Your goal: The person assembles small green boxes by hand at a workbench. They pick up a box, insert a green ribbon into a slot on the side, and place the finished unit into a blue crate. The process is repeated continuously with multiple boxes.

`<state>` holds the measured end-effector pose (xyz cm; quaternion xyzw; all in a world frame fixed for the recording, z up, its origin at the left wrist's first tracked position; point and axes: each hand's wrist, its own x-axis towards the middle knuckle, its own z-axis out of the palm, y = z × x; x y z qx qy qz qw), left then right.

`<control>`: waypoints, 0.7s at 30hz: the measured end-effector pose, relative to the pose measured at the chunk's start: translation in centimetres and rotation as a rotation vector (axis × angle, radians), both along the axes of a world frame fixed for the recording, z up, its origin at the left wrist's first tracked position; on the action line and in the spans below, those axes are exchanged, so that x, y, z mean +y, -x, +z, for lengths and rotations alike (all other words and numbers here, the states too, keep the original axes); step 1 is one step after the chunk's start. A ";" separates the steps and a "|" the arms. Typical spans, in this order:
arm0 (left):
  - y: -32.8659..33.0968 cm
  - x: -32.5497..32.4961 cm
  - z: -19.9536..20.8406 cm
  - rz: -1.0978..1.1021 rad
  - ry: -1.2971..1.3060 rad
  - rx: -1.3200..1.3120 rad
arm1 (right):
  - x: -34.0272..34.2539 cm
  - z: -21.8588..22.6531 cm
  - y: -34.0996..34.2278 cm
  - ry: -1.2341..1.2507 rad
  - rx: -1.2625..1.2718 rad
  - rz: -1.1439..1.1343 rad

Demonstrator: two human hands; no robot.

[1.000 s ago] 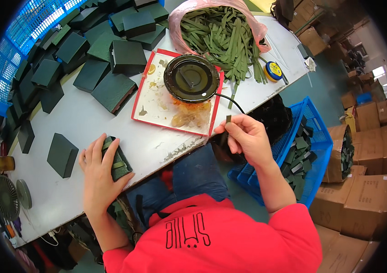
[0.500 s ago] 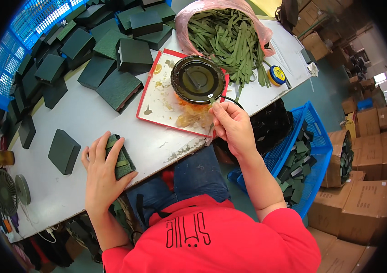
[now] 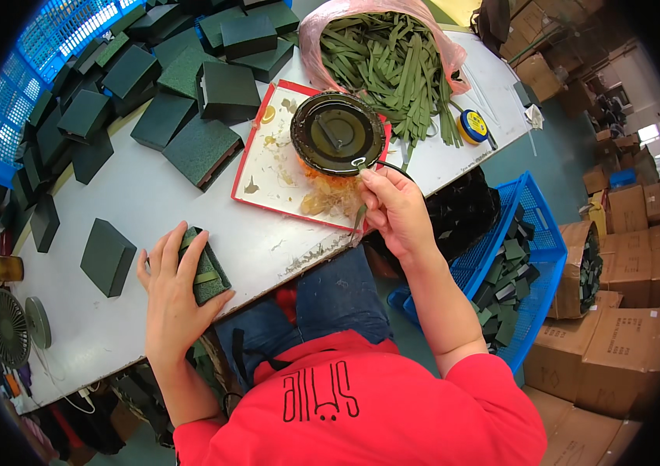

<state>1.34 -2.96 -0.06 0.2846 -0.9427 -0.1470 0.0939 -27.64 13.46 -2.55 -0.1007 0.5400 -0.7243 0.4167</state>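
Green strip point(image 3: 361, 217) at the round pan point(image 3: 335, 128)

The right hand point(image 3: 397, 208) pinches the strip by the pan's near rim; the left hand point(image 3: 171, 283) clasps a dark-green box point(image 3: 212, 286) near the tabletop point(image 3: 190, 198) edge. Probably best: light touch, fingertips clear of the pan.

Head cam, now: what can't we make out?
All head view:
- Green box: left side, covered by the left hand.
- Green strip: middle, hidden in the right hand.
- Upper-left blue basket: far part, cut off by the top edge.
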 end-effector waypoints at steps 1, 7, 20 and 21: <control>0.1 0.0 0.0 0.014 -0.013 0.004 | 0.1 0.1 0.0 0.016 -0.020 0.005; -0.2 -0.4 -0.6 0.001 -0.133 0.250 | 1.5 0.9 -2.3 0.021 0.175 -0.013; 1.0 -0.3 0.4 -0.396 -0.450 0.511 | 0.7 1.4 -9.8 -0.051 0.037 0.773; 1.0 -0.3 0.3 -0.394 -0.456 0.511 | 0.6 1.1 -10.0 -0.041 0.047 0.780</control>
